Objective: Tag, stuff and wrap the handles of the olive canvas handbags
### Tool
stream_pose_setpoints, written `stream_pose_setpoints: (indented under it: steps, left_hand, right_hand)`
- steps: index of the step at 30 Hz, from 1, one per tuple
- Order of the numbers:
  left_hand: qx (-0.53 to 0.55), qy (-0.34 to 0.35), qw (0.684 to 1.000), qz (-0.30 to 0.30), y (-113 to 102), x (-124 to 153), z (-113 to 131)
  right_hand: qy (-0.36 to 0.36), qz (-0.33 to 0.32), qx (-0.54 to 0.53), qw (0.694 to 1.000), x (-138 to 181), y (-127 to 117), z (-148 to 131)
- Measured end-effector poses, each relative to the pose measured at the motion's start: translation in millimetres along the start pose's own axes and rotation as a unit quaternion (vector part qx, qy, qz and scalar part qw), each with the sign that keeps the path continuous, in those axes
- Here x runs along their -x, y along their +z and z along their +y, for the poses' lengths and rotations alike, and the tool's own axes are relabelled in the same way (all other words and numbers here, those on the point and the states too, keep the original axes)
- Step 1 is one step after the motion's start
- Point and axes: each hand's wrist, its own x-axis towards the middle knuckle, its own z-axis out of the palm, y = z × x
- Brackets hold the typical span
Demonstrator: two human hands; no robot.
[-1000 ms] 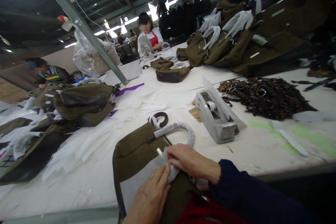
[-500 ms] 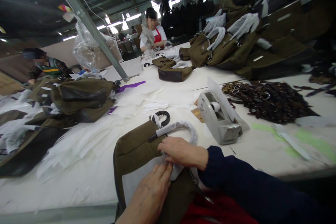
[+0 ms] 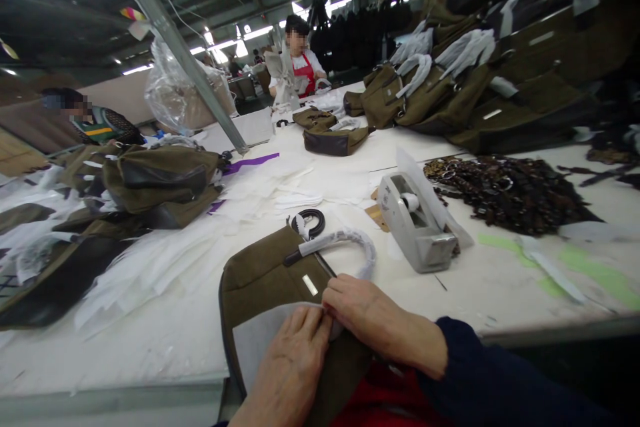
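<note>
An olive-green bag with dark trim [image 3: 265,273] lies tilted at the table's front edge, with a small metal plate [image 3: 310,285] on its face. Across its lower part is a white sheet [image 3: 253,340], thin like tissue paper. My left hand [image 3: 295,353] rests over this sheet, its fingers close together and bent at the upper edge. My right hand [image 3: 370,313] pinches the sheet's right end, fingertips against the left ones. Both thumbs are hidden. Beyond the hands arches one bag handle [image 3: 350,238] in clear wrap. Whatever the sheet covers near my fingertips is hidden.
A grey tape dispenser [image 3: 417,233] stands right of the bag, before a heap of dark straps [image 3: 510,193]. A coiled black strap [image 3: 313,221] lies behind the bag. White sheets [image 3: 165,273] and more bags [image 3: 155,180] fill the left. Two people work across the table.
My right hand has come down and right off the bag's face, uncovering the metal plate. My left fingers have bent at the sheet's upper edge, which now lies lower beside the plate.
</note>
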Motion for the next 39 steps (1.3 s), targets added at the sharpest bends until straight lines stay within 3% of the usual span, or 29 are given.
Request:
stream_pose_setpoints:
  steps: [6,9,12,16,21,25,28,32,39]
  left_hand:
    - [0.060,-0.027,0.997,-0.027,-29.8,-1.8,8.5]
    - [0.073,-0.057,0.995,0.036,-42.1,-4.2,12.4]
    - [0.046,-0.103,0.989,0.099,-35.2,-10.9,14.4]
    - [0.068,-0.151,0.984,0.065,-13.1,-19.0,11.7]
    - [0.108,-0.167,0.977,0.081,-4.2,-19.4,7.7]
    - [0.078,-0.157,0.980,0.089,-2.4,-18.1,8.3]
    - [0.052,-0.141,0.984,0.095,-0.7,-18.5,7.6]
    - [0.064,-0.126,0.981,0.133,-0.3,-21.6,6.0]
    - [0.056,-0.056,0.973,0.218,7.9,-19.4,7.7]
  right_hand:
    - [0.001,0.019,-0.074,0.997,11.1,6.2,2.6]
    - [-0.013,0.034,-0.078,0.996,10.5,9.4,7.1]
    - [-0.027,0.042,-0.084,0.995,6.2,11.8,10.9]
    - [-0.023,0.047,-0.089,0.995,1.3,15.1,13.6]
    - [0.038,0.188,-0.083,0.978,19.6,21.4,7.1]
    - [-0.019,0.266,-0.009,0.964,39.0,28.0,-4.5]
    - [-0.054,0.251,0.035,0.966,43.4,34.0,-8.4]
    - [-0.050,0.207,0.054,0.976,42.9,43.0,-4.9]
    - [0.021,0.183,0.049,0.982,49.0,46.9,-3.8]
